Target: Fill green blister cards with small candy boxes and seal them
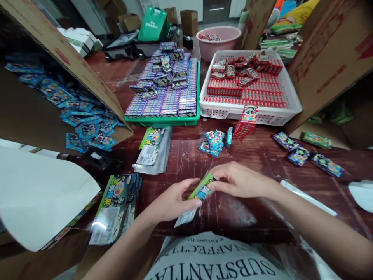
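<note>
In front of my body, a green and black printed plastic bag is tilted between my two hands, its pale lower end sticking out toward me. My left hand grips its near left side, thumb on top. The far right end is pinched by my right hand, whose fingertips partly hide the opening. Just beyond the hands lies a small group of blue candy boxes. A stack of flat printed bags is farther left, and another pile of bags is beside my left forearm.
Purple boxes fill a green tray; red boxes fill a white basket, with a red box stack before it. Blue packets spill from a carton at left. Purple boxes lie at right. Behind stands a pink basin.
</note>
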{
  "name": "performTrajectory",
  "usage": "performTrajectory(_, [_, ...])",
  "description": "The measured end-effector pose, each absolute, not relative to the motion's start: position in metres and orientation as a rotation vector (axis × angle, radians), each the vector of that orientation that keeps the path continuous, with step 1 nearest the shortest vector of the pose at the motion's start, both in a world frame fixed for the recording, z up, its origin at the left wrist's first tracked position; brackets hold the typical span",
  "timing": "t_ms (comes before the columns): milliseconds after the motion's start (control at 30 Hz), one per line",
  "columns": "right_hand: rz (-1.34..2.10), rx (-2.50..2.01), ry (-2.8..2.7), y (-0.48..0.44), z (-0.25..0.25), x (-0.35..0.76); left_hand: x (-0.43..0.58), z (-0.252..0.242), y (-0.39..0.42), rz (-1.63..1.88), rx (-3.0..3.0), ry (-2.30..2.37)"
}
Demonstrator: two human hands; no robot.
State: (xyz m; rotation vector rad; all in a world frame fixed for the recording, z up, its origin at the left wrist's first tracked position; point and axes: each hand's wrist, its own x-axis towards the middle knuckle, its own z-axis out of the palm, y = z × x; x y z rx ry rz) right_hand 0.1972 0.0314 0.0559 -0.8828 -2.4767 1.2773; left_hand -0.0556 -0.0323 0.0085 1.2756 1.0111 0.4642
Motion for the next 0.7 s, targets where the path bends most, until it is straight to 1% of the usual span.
performTrajectory(67, [1.471,-0.697,-2.483,0.032,0.062,0.207,-0.053,0.01,-0.03,0.328,1.179,0.949])
performTrajectory(100, [1.494,-0.681,-2.456,0.031,0.062,0.21,-0.051,0.009,-0.029,0.318,1.15,0.981])
performTrajectory(167, [1.358,-0.856,-2.313,0.028,0.054,0.213,-0.045,0.005,-0.025,0.443,1.106,1.115])
performTrajectory(233, [1.156,-1.141,-2.023,0.019,0.038,0.208,-0.036,-0.002,-0.021,0.673,1.045,1.247])
performTrajectory(267, [1.12,-1.246,-1.875,0.014,0.029,0.203,-0.031,-0.006,-0.02,0.775,1.012,1.279])
performTrajectory(333, [1.18,-1.371,-1.707,0.001,0.009,0.188,-0.02,-0.015,-0.021,0.908,0.969,1.29])
performTrajectory(400, [1.198,-1.492,-1.691,-0.011,-0.008,0.171,-0.01,-0.026,-0.025,0.949,0.954,1.29])
performTrajectory(533, [0.949,-1.753,-1.787,-0.021,-0.033,0.144,-0.004,-0.044,-0.039,0.923,1.06,1.459])
performTrajectory(633, [0.978,-1.789,-1.9,-0.023,-0.047,0.137,-0.014,-0.047,-0.05,0.826,1.17,1.595])
performTrajectory(700, [0.986,-1.781,-2.007,-0.023,-0.055,0.144,-0.027,-0.041,-0.056,0.702,1.236,1.621])
